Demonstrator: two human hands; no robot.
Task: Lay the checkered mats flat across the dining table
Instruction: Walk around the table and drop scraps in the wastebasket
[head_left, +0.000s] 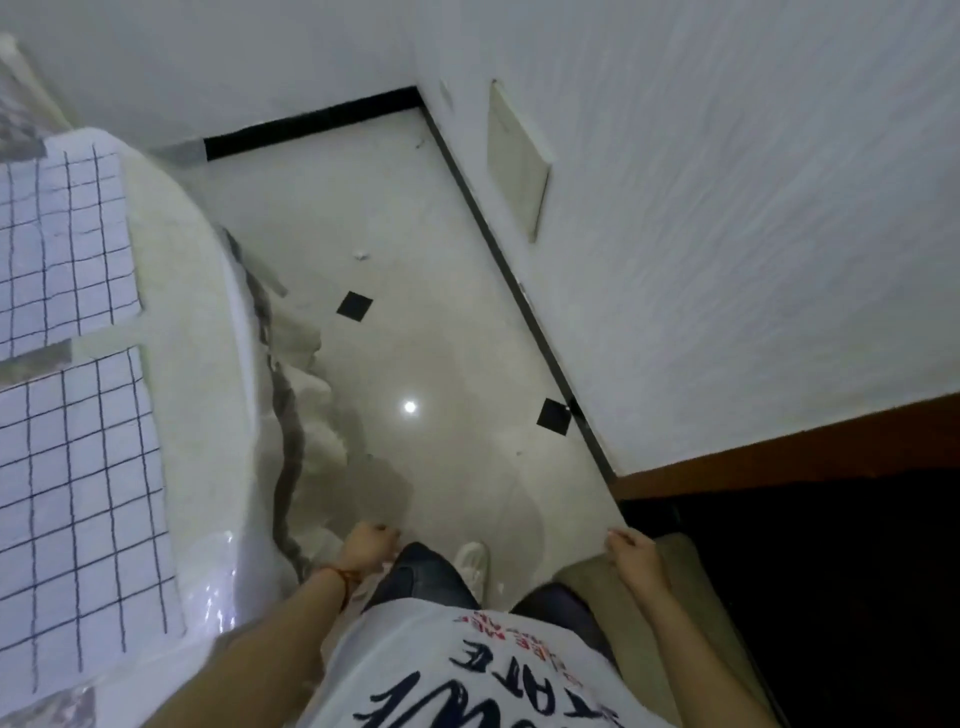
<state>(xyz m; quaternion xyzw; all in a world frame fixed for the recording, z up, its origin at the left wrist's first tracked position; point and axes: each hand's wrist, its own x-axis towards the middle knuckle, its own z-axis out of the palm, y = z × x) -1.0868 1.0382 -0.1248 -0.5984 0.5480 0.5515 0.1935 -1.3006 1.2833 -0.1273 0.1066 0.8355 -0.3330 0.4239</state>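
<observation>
View from the head, looking down past the torso to the floor. Two checkered mats lie flat on the table (187, 322) at the left of the frame: the far mat (62, 244) above, the near mat (78, 509) below, a strip of cloth showing between them. Both mats are well apart from either hand; the near mat lies to the left of the left forearm, across the table's rounded edge.

The table's edge curves from upper left down toward the left hand (366, 545). A pale tablecloth (304, 395) with a grey border hangs over that edge in folds, its lower folds just beside the left hand. To the right of the cloth the glossy floor (441, 332) runs as an open lane between table and wall (727, 208), narrowing toward a black skirting strip at the far end. Two small black tiles and one bright light reflection mark the floor. A pale panel (517, 161) sits in the wall. At lower right a dark opening with a brown frame (779, 457) adjoins the wall.

The left hand hangs low beside the thigh, fingers loosely curled, holding nothing; a red band circles its wrist. The right hand (631, 553) hangs at the other side, fingers relaxed and pointing down, also holding nothing. Both arms reach straight down. One white shoe (472, 564) shows between the hands.
</observation>
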